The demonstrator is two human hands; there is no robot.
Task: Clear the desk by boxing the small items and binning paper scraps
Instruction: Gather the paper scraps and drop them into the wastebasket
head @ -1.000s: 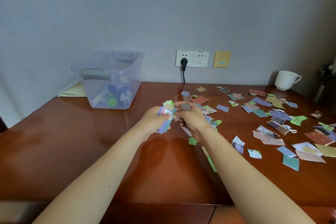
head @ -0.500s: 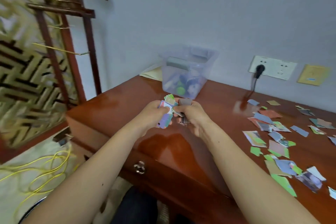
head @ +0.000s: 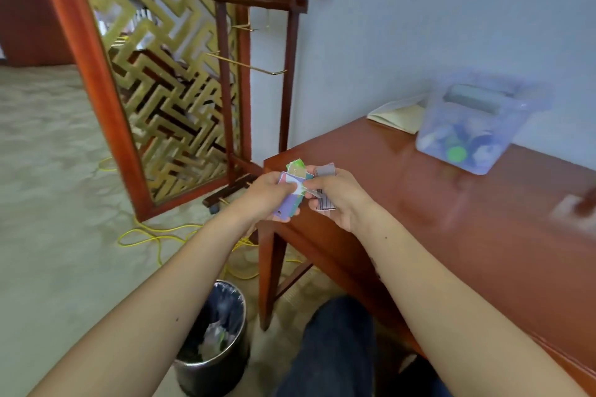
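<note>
My left hand (head: 267,195) grips a bundle of coloured paper scraps (head: 292,190), purple, white and green. Right beside it, my right hand (head: 338,195) pinches a few more scraps, among them a grey and striped piece (head: 325,203). Both hands hover over the left corner of the red-brown desk (head: 451,219). Down on the floor stands a dark round bin (head: 213,338) lined with a bag, scraps lying inside it. A clear plastic box (head: 474,126) with small items sits at the back of the desk.
A wooden valet stand (head: 254,74) and a gold lattice screen (head: 161,74) rise left of the desk. Yellow cable (head: 154,235) loops over the carpet. Cream papers (head: 400,113) lie behind the box. My knee in dark trousers (head: 335,342) is under the desk edge.
The view has swung left and down, off the scrap-strewn desk to its left corner, the floor and the bin. Both hands have kept their scraps and stayed together.
</note>
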